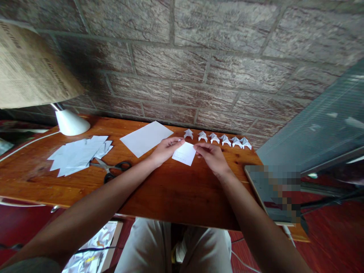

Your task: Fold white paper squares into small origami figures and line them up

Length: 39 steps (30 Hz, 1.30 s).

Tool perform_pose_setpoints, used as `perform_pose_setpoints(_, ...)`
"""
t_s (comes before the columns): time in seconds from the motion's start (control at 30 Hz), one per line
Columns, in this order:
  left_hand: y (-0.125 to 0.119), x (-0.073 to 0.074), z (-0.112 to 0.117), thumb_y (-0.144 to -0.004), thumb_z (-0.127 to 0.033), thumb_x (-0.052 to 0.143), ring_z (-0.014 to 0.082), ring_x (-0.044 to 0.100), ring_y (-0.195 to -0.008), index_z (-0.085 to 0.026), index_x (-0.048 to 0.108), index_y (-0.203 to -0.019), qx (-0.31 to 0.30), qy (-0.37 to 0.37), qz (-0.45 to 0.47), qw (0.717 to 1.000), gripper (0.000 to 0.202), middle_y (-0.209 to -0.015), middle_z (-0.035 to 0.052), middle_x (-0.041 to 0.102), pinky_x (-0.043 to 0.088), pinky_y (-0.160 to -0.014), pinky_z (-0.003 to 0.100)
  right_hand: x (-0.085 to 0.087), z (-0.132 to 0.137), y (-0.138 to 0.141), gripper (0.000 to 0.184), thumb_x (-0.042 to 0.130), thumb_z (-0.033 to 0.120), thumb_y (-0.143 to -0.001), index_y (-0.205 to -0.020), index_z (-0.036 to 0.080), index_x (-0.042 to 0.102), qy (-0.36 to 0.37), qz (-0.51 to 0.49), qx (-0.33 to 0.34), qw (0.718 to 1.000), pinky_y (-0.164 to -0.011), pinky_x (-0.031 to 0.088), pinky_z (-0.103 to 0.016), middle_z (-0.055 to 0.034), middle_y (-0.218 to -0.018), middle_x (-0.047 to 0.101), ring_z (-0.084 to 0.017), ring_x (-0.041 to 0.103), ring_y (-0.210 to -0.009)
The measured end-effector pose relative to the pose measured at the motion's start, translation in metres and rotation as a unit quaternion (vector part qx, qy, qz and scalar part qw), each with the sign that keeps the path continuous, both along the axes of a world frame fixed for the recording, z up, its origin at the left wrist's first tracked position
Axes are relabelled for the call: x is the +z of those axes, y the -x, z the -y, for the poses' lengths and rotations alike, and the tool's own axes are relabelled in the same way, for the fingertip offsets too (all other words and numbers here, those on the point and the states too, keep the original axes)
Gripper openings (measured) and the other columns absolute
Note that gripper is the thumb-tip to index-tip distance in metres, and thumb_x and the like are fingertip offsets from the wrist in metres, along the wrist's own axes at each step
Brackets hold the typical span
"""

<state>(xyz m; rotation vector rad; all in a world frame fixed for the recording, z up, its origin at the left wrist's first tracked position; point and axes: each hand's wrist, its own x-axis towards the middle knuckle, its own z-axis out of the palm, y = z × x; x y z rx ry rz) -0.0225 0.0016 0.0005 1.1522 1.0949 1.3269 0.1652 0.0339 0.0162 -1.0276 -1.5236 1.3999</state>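
Between my two hands is a small white square of paper (184, 154), with faint lines on its face. My left hand (166, 149) pinches its upper left edge between thumb and fingers. At the upper right corner, my right hand (212, 153) grips the same paper, fingers curled. Just beyond the hands, several folded paper figures (214, 138) stand in a row along the back of the wooden table (170, 193). A larger white sheet (146, 138) lies flat behind my left hand. Scissors (109, 167) with black handles rest left of my left forearm.
A pile of cut paper pieces (76, 155) lies on the left, near a lamp (72, 122) with a printed shade. A tablet-like device (267, 193), partly pixelated, sits at the right edge. The brick wall (187, 64) rises behind the table. An open drawer or box (113, 239) is below left.
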Motion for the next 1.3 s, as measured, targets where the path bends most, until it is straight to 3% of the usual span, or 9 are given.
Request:
perform_pose_setpoints(0.1, 0.002, -0.001, 0.002, -0.075, -0.053, 0.069, 0.0158, 0.063, -0.071, -0.012, 0.071, -0.093, -0.047, -0.001, -0.039, 0.998, 0.044, -0.085, 0.0058, 0.073, 0.045, -0.066, 0.026, -0.001, -0.001, -0.001, 0.031, 0.077, 0.043, -0.065, -0.082, 0.016, 0.073, 0.003, -0.001, 0.001, 1.000, -0.066, 0.048, -0.027, -0.0025, -0.074, 0.068, -0.012, 0.058, -0.067)
perform_pose_setpoints(0.33, 0.000, 0.003, 0.004, -0.075, -0.054, 0.067, 0.0140, 0.060, -0.065, -0.013, 0.069, -0.087, -0.065, -0.004, -0.062, 0.996, 0.043, -0.077, 0.0027, 0.070, 0.044, -0.062, 0.025, -0.004, -0.001, 0.001, 0.035, 0.075, 0.046, -0.068, -0.089, 0.017, 0.074, -0.015, 0.014, 0.018, 1.000, -0.066, 0.047, -0.027, -0.0029, -0.080, 0.070, -0.012, 0.057, -0.067)
perform_pose_setpoints(0.5, -0.003, 0.004, 0.004, -0.079, -0.058, 0.060, 0.0114, 0.055, -0.057, -0.013, 0.068, -0.080, -0.037, 0.005, -0.074, 0.997, 0.046, -0.067, 0.0005, 0.066, 0.040, -0.055, 0.022, -0.003, -0.001, 0.000, 0.036, 0.071, 0.050, -0.071, -0.085, 0.017, 0.074, -0.044, 0.040, 0.023, 0.998, -0.064, 0.045, -0.027, -0.0027, -0.076, 0.069, -0.012, 0.055, -0.064)
perform_pose_setpoints(0.77, -0.003, 0.002, 0.004, -0.084, -0.059, 0.054, 0.0108, 0.056, -0.056, -0.013, 0.069, -0.077, -0.022, -0.044, -0.131, 0.990, 0.049, -0.064, 0.0004, 0.066, 0.042, -0.053, 0.021, 0.000, -0.001, -0.001, 0.034, 0.071, 0.049, -0.071, -0.080, 0.016, 0.073, -0.058, 0.044, 0.015, 0.997, -0.062, 0.042, -0.028, -0.0009, -0.066, 0.063, -0.012, 0.050, -0.059)
perform_pose_setpoints(0.97, 0.002, 0.006, 0.004, -0.081, -0.059, 0.059, 0.0158, 0.066, -0.059, -0.011, 0.068, -0.085, -0.115, 0.006, -0.117, 0.986, 0.049, -0.074, 0.0077, 0.072, 0.050, -0.053, 0.024, 0.000, -0.008, -0.005, 0.033, 0.077, 0.045, -0.064, -0.079, 0.016, 0.073, -0.025, 0.000, -0.021, 0.999, -0.059, 0.041, -0.027, -0.0012, -0.068, 0.065, -0.011, 0.051, -0.059)
perform_pose_setpoints(1.3, 0.010, 0.007, 0.001, -0.081, -0.056, 0.063, 0.0153, 0.068, -0.058, -0.011, 0.068, -0.090, -0.107, 0.044, -0.078, 0.990, 0.045, -0.072, 0.0091, 0.073, 0.048, -0.051, 0.022, 0.010, -0.009, -0.010, 0.033, 0.083, 0.041, -0.056, -0.077, 0.017, 0.075, 0.032, -0.036, -0.042, 0.998, -0.058, 0.042, -0.025, -0.0002, -0.068, 0.065, -0.008, 0.049, -0.057)
